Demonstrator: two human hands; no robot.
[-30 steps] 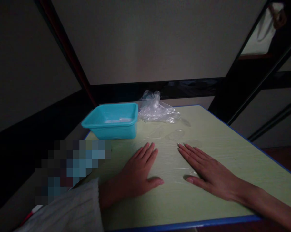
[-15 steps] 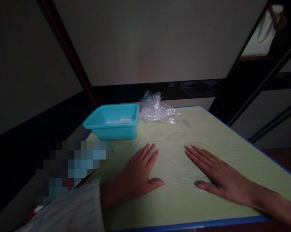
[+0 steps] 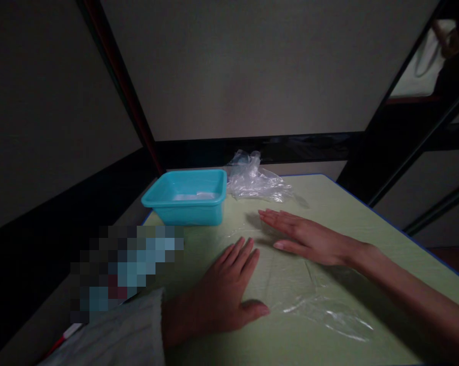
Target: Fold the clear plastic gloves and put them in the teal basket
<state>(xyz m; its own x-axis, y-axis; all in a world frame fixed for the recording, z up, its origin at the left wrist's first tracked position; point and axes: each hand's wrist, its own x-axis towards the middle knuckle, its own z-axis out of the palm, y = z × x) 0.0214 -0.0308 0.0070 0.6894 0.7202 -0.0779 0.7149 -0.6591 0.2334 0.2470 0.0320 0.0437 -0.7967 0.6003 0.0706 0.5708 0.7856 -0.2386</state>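
A thin clear plastic sheet (image 3: 313, 300) lies spread on the pale green table (image 3: 367, 223). My left hand (image 3: 222, 295) rests flat on the sheet's left part, fingers stretched out. My right hand (image 3: 306, 236) is open too, fingers together and pointing left, at the sheet's far edge just above the table. Neither hand holds anything.
A turquoise plastic tub (image 3: 187, 195) stands at the table's far left corner. A crumpled heap of clear plastic (image 3: 256, 180) lies beside it at the far edge. Dark bed-frame bars and a grey wall rise behind. A blurred patch sits at lower left.
My right hand has left the sheet's right side and moved forward and left, toward the far edge. The sheet's near right part now shows wrinkles. My left hand stays in place.
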